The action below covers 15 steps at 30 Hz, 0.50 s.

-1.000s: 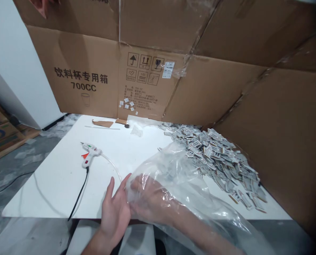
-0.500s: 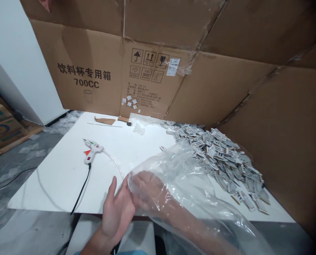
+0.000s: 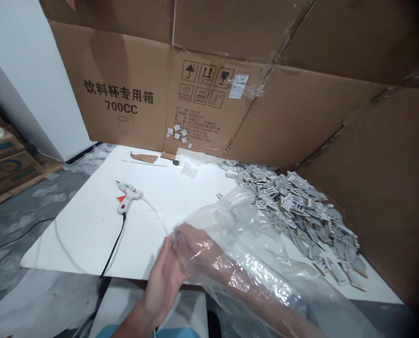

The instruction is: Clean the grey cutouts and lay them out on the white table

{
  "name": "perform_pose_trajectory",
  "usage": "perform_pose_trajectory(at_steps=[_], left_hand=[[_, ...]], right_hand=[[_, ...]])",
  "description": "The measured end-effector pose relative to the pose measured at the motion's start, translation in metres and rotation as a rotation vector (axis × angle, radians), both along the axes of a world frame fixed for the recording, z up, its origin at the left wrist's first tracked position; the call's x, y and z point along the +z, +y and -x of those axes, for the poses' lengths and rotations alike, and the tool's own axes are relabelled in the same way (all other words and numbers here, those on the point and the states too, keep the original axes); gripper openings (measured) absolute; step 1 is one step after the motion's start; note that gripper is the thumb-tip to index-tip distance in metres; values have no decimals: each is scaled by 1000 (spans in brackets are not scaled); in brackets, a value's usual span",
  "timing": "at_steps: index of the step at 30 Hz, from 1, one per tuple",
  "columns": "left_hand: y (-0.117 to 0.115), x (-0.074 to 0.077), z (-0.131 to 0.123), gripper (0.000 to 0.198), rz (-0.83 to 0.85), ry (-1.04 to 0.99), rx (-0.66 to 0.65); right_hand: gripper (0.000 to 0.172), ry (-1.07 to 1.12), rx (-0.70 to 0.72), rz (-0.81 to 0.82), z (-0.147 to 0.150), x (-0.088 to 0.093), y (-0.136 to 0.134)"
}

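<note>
A large clear plastic bag [image 3: 262, 267] covers my right hand [image 3: 193, 241] and forearm. Inside it, my right hand is closed, its curled fingers gripping the plastic near a corner of the bag. My left hand [image 3: 167, 272] meets it from outside, with the thumb and fingers closed on the bag's edge; the fingertips are partly hidden. Just beyond the hands, a long translucent glue stick [image 3: 157, 212] sticks out of the back of a white glue gun [image 3: 128, 195], which lies on the white table [image 3: 86, 225] with its nozzle pointing away to the left.
A big pile of flat printed cut-out pieces [image 3: 293, 211] spreads over the table's right side. Tall cardboard panels [image 3: 132, 61] wall the back and right. Brown scraps [image 3: 144, 157] and a crumpled clear piece [image 3: 188, 170] lie at the rear. A black cord [image 3: 113, 246] crosses the front edge.
My left thumb, raised and apart before, has come in against the bag's edge beside my right hand. The whole view has shifted slightly; the glue gun and pile lie as before.
</note>
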<state>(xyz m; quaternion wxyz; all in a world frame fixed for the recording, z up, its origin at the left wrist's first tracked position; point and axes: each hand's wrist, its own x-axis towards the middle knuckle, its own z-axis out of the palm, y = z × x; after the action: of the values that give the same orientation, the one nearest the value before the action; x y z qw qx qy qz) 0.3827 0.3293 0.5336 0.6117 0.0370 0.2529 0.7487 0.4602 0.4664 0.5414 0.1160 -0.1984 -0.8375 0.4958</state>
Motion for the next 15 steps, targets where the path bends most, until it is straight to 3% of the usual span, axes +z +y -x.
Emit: perform_pose_trajectory(at_steps=[3,6,15], left_hand=[[5,-11,3,51,188,90,56],[8,-16,5,45,255,183,94],[3,-13,25,43,261,281,116]], right_hand=[[34,11,125,2,0,6,8],[34,14,179,22,-2,18,16],[29,44,-94,73,-30,76,34]])
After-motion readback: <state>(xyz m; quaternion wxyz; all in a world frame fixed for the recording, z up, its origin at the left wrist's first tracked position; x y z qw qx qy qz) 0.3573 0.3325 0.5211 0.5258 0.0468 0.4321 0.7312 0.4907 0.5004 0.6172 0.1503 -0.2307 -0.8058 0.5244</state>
